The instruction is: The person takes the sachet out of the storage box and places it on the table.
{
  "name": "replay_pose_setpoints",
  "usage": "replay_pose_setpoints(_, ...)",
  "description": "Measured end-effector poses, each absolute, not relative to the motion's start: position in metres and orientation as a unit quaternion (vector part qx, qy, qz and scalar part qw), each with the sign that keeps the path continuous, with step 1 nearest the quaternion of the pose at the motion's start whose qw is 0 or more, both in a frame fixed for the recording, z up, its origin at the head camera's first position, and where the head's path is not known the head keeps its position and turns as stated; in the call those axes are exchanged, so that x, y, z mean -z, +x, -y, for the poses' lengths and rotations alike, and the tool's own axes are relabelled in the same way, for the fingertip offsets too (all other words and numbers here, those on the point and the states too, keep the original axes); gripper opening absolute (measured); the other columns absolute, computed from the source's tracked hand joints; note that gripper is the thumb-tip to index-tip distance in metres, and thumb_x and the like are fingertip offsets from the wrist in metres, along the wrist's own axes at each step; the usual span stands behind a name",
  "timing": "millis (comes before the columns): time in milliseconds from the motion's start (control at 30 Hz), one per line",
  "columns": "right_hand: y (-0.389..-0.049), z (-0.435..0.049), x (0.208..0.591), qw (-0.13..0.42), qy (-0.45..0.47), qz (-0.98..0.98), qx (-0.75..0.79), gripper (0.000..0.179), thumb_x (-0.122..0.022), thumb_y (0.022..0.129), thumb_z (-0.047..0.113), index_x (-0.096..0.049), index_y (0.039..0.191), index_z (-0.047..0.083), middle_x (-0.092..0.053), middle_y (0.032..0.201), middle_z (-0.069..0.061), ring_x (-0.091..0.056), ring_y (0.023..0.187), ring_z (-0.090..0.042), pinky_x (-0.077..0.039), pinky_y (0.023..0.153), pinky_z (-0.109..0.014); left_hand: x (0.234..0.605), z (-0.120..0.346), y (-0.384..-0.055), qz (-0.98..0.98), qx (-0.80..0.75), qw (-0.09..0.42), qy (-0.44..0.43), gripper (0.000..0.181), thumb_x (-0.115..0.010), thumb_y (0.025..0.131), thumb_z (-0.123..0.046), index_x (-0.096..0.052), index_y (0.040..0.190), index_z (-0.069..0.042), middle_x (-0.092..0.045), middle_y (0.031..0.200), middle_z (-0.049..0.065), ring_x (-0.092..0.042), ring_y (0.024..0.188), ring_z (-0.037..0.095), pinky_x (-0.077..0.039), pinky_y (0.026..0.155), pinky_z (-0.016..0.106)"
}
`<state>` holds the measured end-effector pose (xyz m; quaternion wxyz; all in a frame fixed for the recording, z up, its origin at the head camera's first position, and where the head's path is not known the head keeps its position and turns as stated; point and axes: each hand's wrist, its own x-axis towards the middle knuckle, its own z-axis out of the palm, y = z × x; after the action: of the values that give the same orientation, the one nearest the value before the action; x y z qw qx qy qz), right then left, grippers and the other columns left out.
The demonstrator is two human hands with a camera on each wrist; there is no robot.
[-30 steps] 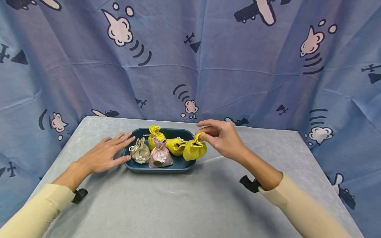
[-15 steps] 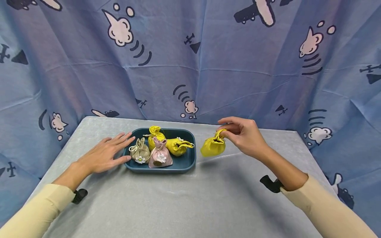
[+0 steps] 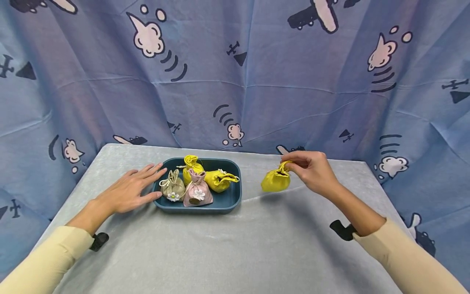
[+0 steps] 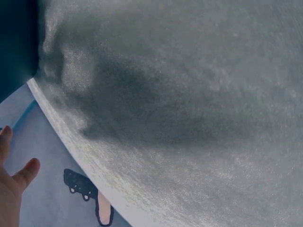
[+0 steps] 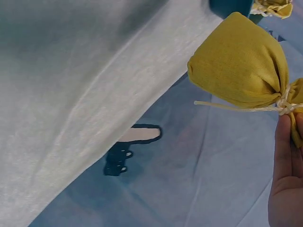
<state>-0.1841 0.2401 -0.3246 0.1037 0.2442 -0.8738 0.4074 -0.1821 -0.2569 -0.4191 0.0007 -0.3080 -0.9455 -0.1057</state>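
My right hand [image 3: 312, 171] pinches a yellow drawstring pouch [image 3: 275, 180] by its gathered neck, to the right of the blue tray [image 3: 194, 210]. In the right wrist view this yellow pouch [image 5: 241, 66] shows a cream cord tied round its neck. My left hand [image 3: 134, 188] has its fingers spread, with the fingertips at the tray's left rim. Inside the tray are a beige pouch [image 3: 173, 187], a pink pouch [image 3: 198, 192] with a white flower, an upright yellow pouch [image 3: 191, 166] and a tilted yellow pouch [image 3: 220, 181].
The tray stands on a table with a grey cloth [image 3: 205, 253]. A blue patterned curtain [image 3: 205, 98] hangs behind the table and along its sides. Each wrist wears a small black device, such as the right wrist device [image 3: 342, 230].
My right hand has carried the yellow pouch from the tray's right end out to the right, over the table. The left hand and the other pouches have stayed in place.
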Motion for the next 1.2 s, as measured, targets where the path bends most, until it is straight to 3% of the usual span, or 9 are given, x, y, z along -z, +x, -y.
replay_pose_setpoints(267,-0.191,-0.254,0.336,0.107,0.215,0.889,-0.390,0.019,-0.071,0.086,-0.009,-0.077,0.102,0.000,-0.075,0.094,-0.011,-0.071,0.080,-0.008,-0.057,0.068,-0.022,0.418,0.258,-0.182,0.942,0.105,0.013,-0.317,0.071,-0.052,0.100,-0.050,-0.033,0.157,-0.011,-0.027,0.162,0.014,-0.029,0.145,0.041,-0.032,0.105,0.063)
replay_pose_setpoints(500,-0.196,-0.259,0.347,0.098,0.189,0.893,-0.396,0.017,-0.071,0.088,-0.005,-0.076,0.104,-0.001,-0.075,0.096,-0.016,-0.072,0.083,-0.025,-0.055,0.068,-0.016,0.418,0.258,-0.181,0.942,0.103,0.013,-0.319,0.071,-0.051,0.100,-0.050,-0.032,0.157,-0.011,-0.027,0.162,0.014,-0.029,0.145,0.040,-0.032,0.105,0.063)
replay_pose_setpoints(1200,-0.209,-0.258,0.379,0.067,0.172,0.913,-0.365,0.016,-0.071,0.087,-0.008,-0.075,0.102,-0.004,-0.074,0.096,-0.014,-0.071,0.084,-0.025,-0.053,0.069,-0.015,0.419,0.258,-0.181,0.942,0.107,0.010,-0.317,0.071,-0.051,0.101,-0.049,-0.032,0.157,-0.012,-0.026,0.163,0.013,-0.028,0.146,0.040,-0.031,0.105,0.063)
